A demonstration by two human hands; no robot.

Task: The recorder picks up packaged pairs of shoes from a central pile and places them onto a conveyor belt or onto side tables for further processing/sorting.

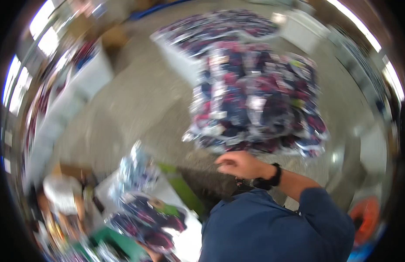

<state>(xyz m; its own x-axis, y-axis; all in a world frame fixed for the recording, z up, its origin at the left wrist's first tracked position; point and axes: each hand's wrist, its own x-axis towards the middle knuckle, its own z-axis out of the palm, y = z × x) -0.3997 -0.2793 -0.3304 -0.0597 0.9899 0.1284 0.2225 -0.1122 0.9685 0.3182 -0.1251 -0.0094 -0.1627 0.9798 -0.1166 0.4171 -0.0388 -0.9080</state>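
Observation:
The picture is smeared by motion. At the lower left, my left hand [153,254] is at the near edge of a clear-bagged dark garment [152,220] with pink patches, its fingers mostly hidden beneath; it appears to grip the bag. My right hand [242,165], with a black watch at the wrist, hangs in front of my body with loosely curled fingers and nothing visible in them. Just beyond it lies a big pile of bagged garments [257,100], dark blue and pink in shiny clear plastic. Pale blue plastic-wrapped items [135,170] rest beyond the left-hand garment.
A white bin [178,59] full of similar bags stands behind the pile. Another white bin [305,30] is at the far right. White bins [76,91] line the left. A green container [119,242] sits lower left, and a round orange object [366,218] lower right.

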